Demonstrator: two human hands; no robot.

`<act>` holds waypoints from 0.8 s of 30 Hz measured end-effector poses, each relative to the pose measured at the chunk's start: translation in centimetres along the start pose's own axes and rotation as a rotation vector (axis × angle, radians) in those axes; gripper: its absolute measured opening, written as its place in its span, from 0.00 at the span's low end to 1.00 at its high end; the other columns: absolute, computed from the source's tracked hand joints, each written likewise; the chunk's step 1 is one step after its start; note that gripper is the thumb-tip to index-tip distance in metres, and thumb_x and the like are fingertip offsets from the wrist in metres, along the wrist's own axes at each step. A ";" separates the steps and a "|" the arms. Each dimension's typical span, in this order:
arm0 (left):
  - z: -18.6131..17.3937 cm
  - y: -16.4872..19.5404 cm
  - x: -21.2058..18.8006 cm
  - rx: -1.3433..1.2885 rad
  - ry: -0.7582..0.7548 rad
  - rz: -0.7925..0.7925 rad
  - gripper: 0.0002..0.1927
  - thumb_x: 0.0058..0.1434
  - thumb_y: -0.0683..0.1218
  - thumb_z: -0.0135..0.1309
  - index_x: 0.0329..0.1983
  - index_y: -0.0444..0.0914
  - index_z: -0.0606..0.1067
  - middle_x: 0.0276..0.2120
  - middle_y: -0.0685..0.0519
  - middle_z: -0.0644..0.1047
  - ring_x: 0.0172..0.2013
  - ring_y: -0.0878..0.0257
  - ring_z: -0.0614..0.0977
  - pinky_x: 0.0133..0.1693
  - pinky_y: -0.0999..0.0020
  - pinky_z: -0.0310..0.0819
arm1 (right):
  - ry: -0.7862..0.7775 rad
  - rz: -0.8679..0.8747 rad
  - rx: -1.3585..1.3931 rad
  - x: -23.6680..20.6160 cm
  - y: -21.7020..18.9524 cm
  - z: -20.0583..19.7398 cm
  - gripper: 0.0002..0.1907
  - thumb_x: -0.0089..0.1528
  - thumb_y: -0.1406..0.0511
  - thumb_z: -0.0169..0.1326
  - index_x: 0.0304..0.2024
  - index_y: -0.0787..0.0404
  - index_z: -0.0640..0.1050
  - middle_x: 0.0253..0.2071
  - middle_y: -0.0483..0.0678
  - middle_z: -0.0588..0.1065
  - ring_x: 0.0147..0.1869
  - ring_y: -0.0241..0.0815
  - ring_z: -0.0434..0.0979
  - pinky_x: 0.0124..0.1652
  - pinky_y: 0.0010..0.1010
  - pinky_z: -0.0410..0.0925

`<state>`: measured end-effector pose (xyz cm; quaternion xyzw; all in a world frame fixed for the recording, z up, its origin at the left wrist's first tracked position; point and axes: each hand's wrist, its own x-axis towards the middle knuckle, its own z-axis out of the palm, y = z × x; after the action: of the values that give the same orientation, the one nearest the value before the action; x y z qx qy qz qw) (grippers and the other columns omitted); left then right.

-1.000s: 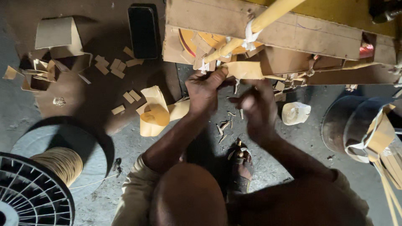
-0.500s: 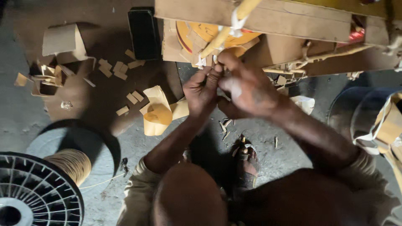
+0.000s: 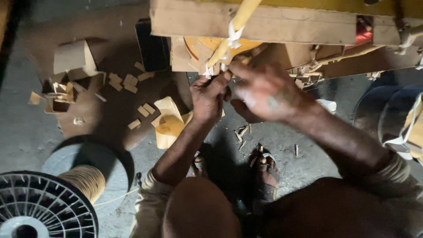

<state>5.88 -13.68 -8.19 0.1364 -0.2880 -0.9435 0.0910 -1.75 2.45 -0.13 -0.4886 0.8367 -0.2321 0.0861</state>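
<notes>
My left hand (image 3: 208, 96) reaches up to the brown board-wrapped block (image 3: 282, 22) and pinches a small white tape end (image 3: 208, 70) at its lower edge. My right hand (image 3: 264, 91), blurred, is right beside it with fingers curled toward the same spot; what it grips is hidden. A yellow sleeve (image 3: 240, 20) slants down across the block, tied with white tape (image 3: 231, 39). An orange-yellow round part (image 3: 198, 46) shows behind the boards.
A black spoked spool (image 3: 31, 211) with tan wire (image 3: 86, 180) stands at the lower left. Cardboard scraps (image 3: 128, 81), an open small box (image 3: 72, 59), curled yellow paper (image 3: 169, 125), a black box (image 3: 152, 46), a dark bucket (image 3: 387, 110), and my sandalled foot (image 3: 266, 169) lie around.
My right hand rose from below the block and closed in next to the left hand at the tape. The pale paper piece seen between the hands earlier is out of sight.
</notes>
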 end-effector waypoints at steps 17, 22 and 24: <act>1.4 5.6 -0.7 0.939 -0.011 0.054 0.13 0.65 0.51 0.64 0.36 0.35 0.82 0.24 0.60 0.81 0.23 0.74 0.75 0.25 0.75 0.69 | 0.421 0.205 0.677 -3.2 -3.8 5.0 0.25 0.60 0.75 0.55 0.60 0.64 0.67 0.59 0.54 0.71 0.63 0.41 0.74 0.62 0.35 0.69; 2.4 6.4 -0.4 0.858 -0.008 -0.013 0.13 0.65 0.49 0.62 0.39 0.33 0.81 0.26 0.56 0.79 0.25 0.72 0.74 0.27 0.72 0.66 | 0.570 0.252 1.398 -1.3 -2.0 9.2 0.29 0.68 0.75 0.60 0.67 0.60 0.62 0.49 0.46 0.68 0.52 0.34 0.71 0.56 0.27 0.69; 2.5 6.7 -0.3 0.896 -0.050 0.011 0.12 0.65 0.49 0.61 0.41 0.34 0.81 0.29 0.57 0.81 0.28 0.73 0.77 0.30 0.73 0.71 | 0.606 0.462 1.405 -0.7 -2.1 9.5 0.27 0.69 0.74 0.60 0.66 0.62 0.63 0.52 0.49 0.71 0.52 0.39 0.75 0.51 0.32 0.73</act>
<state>5.98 -17.77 -2.37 0.1379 -0.6712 -0.7281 0.0208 3.78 -0.68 -7.59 -0.0499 0.5618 -0.8040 0.1884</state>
